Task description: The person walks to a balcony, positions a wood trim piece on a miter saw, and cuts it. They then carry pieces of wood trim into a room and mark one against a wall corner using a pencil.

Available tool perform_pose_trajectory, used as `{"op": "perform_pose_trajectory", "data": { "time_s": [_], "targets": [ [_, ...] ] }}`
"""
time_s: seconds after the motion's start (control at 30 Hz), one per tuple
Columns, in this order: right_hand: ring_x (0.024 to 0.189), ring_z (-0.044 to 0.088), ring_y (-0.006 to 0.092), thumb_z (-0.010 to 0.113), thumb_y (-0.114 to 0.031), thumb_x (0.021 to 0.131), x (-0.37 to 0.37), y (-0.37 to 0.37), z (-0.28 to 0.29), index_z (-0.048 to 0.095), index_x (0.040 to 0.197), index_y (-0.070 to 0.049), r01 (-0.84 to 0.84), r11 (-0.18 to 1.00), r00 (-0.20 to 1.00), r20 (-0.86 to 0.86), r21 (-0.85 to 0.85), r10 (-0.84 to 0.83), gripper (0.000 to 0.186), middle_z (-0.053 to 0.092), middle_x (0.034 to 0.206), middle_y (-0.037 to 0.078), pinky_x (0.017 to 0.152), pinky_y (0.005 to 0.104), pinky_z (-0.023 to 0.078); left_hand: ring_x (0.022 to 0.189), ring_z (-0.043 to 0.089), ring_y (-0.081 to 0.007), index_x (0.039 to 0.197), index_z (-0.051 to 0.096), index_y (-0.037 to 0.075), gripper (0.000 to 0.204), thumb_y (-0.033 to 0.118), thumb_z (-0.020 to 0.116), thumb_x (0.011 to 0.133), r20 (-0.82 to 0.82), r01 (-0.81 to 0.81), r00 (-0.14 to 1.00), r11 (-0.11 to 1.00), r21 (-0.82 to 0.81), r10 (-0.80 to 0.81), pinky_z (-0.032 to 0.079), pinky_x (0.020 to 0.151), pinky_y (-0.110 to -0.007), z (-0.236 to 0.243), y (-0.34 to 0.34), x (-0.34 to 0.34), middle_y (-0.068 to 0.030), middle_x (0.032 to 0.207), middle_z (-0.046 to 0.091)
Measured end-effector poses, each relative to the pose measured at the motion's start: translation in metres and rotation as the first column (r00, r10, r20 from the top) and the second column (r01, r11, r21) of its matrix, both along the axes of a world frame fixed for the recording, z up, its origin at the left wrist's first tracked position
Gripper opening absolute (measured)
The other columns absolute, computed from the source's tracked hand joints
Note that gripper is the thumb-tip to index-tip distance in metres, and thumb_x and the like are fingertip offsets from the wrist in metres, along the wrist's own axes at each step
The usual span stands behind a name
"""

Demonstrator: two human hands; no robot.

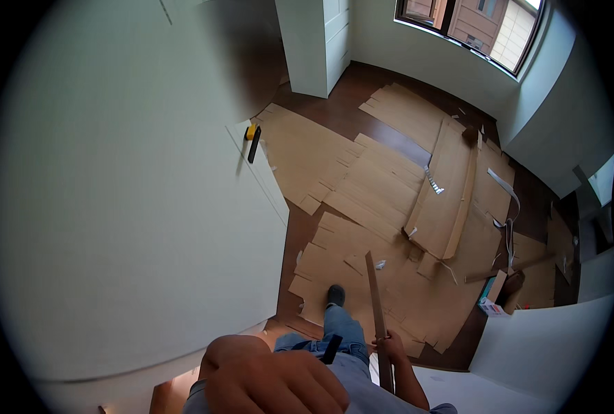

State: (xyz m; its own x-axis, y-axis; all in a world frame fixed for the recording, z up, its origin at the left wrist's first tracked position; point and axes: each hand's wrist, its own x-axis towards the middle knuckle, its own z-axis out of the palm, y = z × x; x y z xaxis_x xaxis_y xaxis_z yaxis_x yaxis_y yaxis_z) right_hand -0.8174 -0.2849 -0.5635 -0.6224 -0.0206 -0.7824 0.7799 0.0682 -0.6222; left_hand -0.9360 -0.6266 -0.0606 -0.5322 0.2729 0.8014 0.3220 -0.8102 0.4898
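My right hand [391,345] is closed around a long, narrow brown strip [376,293], which stands tilted beside my right leg. Its upper end reaches out over the cardboard on the floor. Close to the camera, my left hand [272,376] shows its back and knuckles with the fingers curled under. Whatever it may hold is hidden beneath it. A short black piece [332,349] shows just past the left hand, in front of my waist; I cannot tell whether the hand touches it.
A large white door panel [134,207] fills the left, with a black and yellow handle-like fitting [253,142] near its edge. Flattened cardboard [383,183] covers much of the brown floor. A folded cardboard length [441,193], loose straps [508,190] and an opened box [494,297] lie rightward.
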Motion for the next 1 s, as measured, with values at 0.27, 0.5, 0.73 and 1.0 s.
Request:
{"op": "perform_pose_trajectory", "data": {
  "time_s": [0.27, 0.5, 0.73, 1.0],
  "targets": [
    [0.084, 0.073, 0.0252, 0.06, 0.005, 0.085, -0.199, 0.001, 0.036, 0.06, 0.118, 0.0, 0.113, 0.993, 0.993, 0.035, 0.035, -0.114, 0.033, 0.063, 0.092, 0.011, 0.067, 0.0392, 0.063, 0.05, 0.054, -0.018, 0.121, 0.064, -0.004, 0.031, 0.002, 0.075, 0.093, 0.008, 0.155, 0.988, 0.982, 0.112, -0.157, 0.036, 0.044, -0.032, 0.023, -0.011, -0.245, -0.0108, 0.072, 0.066],
    [0.073, 0.067, 0.0151, 0.077, -0.005, 0.079, -0.377, 0.008, -0.047, 0.068, 0.105, -0.001, -0.315, 0.895, 0.938, -0.039, 0.316, 0.344, 0.028, 0.064, 0.08, 0.005, 0.065, 0.03, 0.054, 0.051, 0.055, -0.0188, 0.124, 0.064, -0.004, 0.033, 0.002, 0.074, 0.093, -0.113, 0.181, 0.981, 0.961, 0.208, -0.16, 0.035, 0.043, -0.032, -0.02, -0.078, -0.447, -0.0116, 0.072, 0.067],
    [0.072, 0.067, 0.0165, 0.074, -0.003, 0.08, -0.628, -0.022, -0.029, 0.068, 0.108, -0.001, -0.272, 0.941, 0.962, 0.073, 0.201, 0.263, 0.028, 0.062, 0.077, 0.004, 0.063, 0.032, 0.055, 0.049, 0.054, -0.0194, 0.126, 0.066, -0.003, 0.034, 0.002, 0.074, 0.093, -0.149, 0.157, 0.981, 0.962, 0.224, -0.126, 0.035, 0.043, -0.032, 0.012, -0.142, -0.654, -0.0121, 0.073, 0.068],
    [0.067, 0.066, 0.0219, 0.068, 0.01, 0.078, -0.949, -0.118, 0.002, 0.066, 0.117, -0.002, -0.301, 0.947, 0.952, 0.09, 0.114, 0.292, 0.041, 0.055, 0.074, 0.004, 0.058, 0.0372, 0.056, 0.05, 0.056, -0.0196, 0.127, 0.063, -0.003, 0.036, 0.002, 0.075, 0.092, -0.143, -0.104, 0.982, 0.985, 0.14, 0.124, 0.036, 0.043, -0.032, 0.001, -0.224, -0.847, -0.0123, 0.076, 0.069]
  ]
}}
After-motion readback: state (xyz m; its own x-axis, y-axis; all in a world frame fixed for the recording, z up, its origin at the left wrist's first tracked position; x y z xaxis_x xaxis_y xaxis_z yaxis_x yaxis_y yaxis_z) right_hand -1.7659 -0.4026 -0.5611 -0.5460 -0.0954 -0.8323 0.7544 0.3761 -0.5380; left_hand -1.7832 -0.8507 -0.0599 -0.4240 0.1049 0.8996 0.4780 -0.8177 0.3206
